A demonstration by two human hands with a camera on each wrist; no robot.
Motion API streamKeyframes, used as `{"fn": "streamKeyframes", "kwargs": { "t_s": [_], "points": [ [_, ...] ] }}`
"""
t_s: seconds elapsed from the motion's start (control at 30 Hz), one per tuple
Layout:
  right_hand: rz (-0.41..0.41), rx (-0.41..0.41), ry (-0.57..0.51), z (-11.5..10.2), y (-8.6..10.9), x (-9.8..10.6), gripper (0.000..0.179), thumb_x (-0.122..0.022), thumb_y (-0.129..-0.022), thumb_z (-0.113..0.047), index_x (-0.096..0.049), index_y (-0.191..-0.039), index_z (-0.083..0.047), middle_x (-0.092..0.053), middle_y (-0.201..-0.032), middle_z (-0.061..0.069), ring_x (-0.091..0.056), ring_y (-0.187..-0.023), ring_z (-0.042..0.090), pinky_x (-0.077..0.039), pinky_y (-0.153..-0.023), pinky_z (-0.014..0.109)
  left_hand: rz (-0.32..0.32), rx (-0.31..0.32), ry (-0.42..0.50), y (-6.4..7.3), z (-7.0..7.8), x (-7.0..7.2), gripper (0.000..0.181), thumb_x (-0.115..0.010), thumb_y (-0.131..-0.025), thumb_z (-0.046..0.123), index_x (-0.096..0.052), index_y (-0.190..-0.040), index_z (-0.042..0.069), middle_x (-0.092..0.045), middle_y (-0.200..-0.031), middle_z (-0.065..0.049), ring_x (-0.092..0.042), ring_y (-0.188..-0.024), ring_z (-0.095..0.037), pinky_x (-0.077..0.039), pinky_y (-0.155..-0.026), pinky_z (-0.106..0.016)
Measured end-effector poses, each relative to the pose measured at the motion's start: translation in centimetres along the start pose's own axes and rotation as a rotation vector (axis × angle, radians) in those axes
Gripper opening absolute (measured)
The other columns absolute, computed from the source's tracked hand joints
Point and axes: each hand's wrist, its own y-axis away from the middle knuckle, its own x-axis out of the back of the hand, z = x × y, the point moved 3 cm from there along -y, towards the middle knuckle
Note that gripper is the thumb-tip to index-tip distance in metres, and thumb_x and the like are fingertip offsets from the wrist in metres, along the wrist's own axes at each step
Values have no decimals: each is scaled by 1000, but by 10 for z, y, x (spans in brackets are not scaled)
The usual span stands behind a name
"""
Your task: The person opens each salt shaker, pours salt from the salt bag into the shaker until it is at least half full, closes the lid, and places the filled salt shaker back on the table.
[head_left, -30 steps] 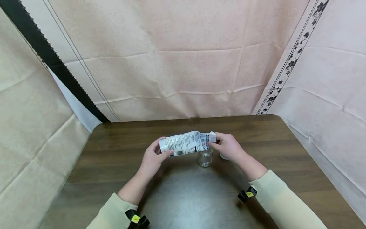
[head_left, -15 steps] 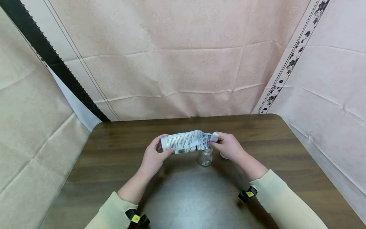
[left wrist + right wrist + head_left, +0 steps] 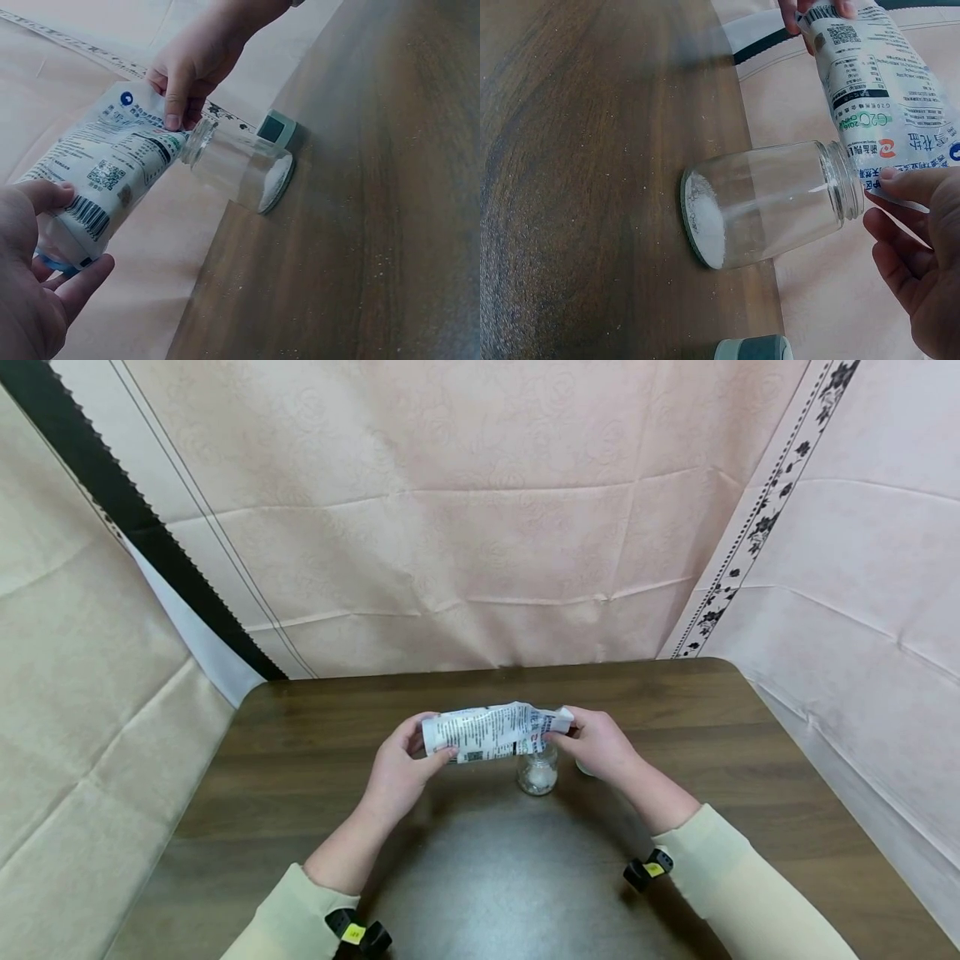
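Observation:
A white printed plastic salt bag [image 3: 495, 732] lies nearly level over a clear glass jar [image 3: 537, 775]. My left hand [image 3: 397, 777] holds the bag's left end, thumb in front and fingers behind and below. At the other end, my right hand [image 3: 603, 747] pinches the bag's corner right at the jar's mouth. The jar stands upright without a lid, and white salt [image 3: 707, 225] covers its bottom in a sloping heap. The bag's opening is hidden against the jar's threaded neck [image 3: 843, 184]. Beside the jar, under my right hand, sits a green and white cap [image 3: 277, 129].
The brown wooden table [image 3: 480, 877] bears scattered white grains around the jar. Its far edge meets a pale cloth curtain [image 3: 465, 527], and more cloth hangs on both sides. Black bands with yellow labels [image 3: 354, 933] sit at both cuffs.
White salt now shows in the jar, which looked clear before. The bag and both hands have shifted only slightly, the bag's left end a little up and right.

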Motion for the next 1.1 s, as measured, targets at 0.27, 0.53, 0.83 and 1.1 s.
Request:
{"fn": "streamKeyframes", "kwargs": {
  "t_s": [0.27, 0.53, 0.83, 1.1],
  "points": [
    [24, 10, -1, 0, 1, -1, 14, -76, -89, -15, -64, -83, -15, -68, -83, -2, -53, -69, 17, -43, -57, 31, -7, -18, -28, 0, 4, 2, 54, -84, -82, 21, -58, -129, 19, -64, -123, -4, -62, -110, -22, -55, -88, -38],
    [27, 16, -1, 1, 0, -1, 14, -75, -89, -13, -63, -82, -15, -66, -80, -3, -52, -68, 18, -42, -57, 32, -14, -39, -25, 1, 6, 2, 51, -84, -81, 20, -60, -126, 19, -65, -120, -3, -62, -109, -22, -55, -86, -37],
    [31, 23, 7, 1, 1, -1, 11, -76, -89, -14, -65, -85, -15, -68, -82, -3, -53, -69, 17, -44, -58, 33, -19, -52, -40, 0, 8, 2, 51, -84, -81, 22, -61, -125, 21, -65, -119, -3, -62, -108, -23, -56, -85, -37],
    [33, 34, 7, 1, 0, 0, 8, -75, -89, -12, -68, -89, -15, -66, -82, -4, -54, -71, 17, -45, -60, 33, -21, -66, -62, 0, 13, 1, 52, -85, -80, 22, -60, -126, 23, -64, -119, -3, -62, -109, -25, -56, -85, -39]
  ]
}}
